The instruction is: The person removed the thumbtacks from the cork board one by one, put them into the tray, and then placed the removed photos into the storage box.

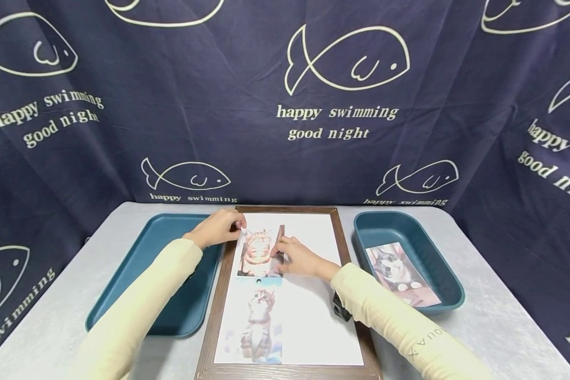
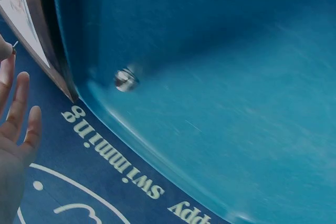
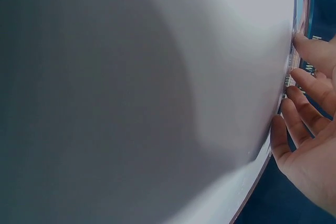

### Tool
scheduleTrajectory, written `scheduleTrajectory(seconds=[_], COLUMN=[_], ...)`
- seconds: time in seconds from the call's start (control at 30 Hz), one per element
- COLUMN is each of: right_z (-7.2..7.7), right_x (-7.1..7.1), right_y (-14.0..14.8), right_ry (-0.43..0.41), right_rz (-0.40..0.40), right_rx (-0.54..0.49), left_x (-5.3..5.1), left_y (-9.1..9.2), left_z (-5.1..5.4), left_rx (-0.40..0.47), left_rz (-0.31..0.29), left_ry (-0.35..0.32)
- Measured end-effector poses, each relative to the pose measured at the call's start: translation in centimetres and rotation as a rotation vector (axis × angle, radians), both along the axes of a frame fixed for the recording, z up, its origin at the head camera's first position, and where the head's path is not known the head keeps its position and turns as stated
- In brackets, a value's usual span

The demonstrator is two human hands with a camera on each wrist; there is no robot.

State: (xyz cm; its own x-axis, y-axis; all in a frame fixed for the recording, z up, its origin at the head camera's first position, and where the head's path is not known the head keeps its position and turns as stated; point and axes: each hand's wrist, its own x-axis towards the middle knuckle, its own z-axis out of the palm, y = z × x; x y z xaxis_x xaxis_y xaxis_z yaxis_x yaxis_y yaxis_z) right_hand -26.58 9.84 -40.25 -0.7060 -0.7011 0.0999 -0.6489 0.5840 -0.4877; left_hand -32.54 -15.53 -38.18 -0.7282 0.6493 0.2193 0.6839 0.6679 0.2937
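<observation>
A photo of an orange cat (image 1: 256, 248) lies on the white board (image 1: 313, 327), above a second photo of an upright kitten (image 1: 258, 322). Over the upper photo's top left corner is my left hand (image 1: 220, 227); in the left wrist view the left hand (image 2: 16, 124) pinches a small thin metallic piece (image 2: 14, 46) by thumb and finger. My right hand (image 1: 301, 258) touches the upper photo's right edge with its fingertips. Seen in the right wrist view, the right hand (image 3: 310, 124) has its fingers extended and spread. A small round pin (image 1: 258, 281) sits between the two photos.
Left of the board's brown frame (image 1: 216, 322) lies a flat blue tray (image 1: 144, 253), with a small metallic piece (image 2: 126, 80) in it. A deeper blue bin (image 1: 432, 253) stands at the right, holding a grey cat photo (image 1: 399, 272). A dark fish-print curtain (image 1: 247, 105) hangs behind.
</observation>
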Motion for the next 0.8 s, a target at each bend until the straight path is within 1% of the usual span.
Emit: scheduleTrajectory(seconds=[0.17, 0.43, 0.67, 0.8], right_z=[0.1, -0.1, -0.2, -0.1], right_x=[0.1, 0.0, 0.0, 0.1], right_y=[0.0, 0.1, 0.1, 0.1], right_ry=[-0.006, -0.001, 0.001, 0.009], right_rz=[0.006, 0.006, 0.010, 0.009], right_rx=[-0.004, 0.001, -0.004, 0.003], left_x=[0.1, 0.3, 0.5, 0.6], left_y=[-1.2, -3.1, -4.7, -5.4], left_z=[-0.3, -0.8, -1.2, -1.5], left_rx=[-0.019, 0.011, 0.029, 0.014], left_rz=[0.034, 0.064, 0.102, 0.126], left_ry=[-0.014, 0.043, 0.053, 0.046])
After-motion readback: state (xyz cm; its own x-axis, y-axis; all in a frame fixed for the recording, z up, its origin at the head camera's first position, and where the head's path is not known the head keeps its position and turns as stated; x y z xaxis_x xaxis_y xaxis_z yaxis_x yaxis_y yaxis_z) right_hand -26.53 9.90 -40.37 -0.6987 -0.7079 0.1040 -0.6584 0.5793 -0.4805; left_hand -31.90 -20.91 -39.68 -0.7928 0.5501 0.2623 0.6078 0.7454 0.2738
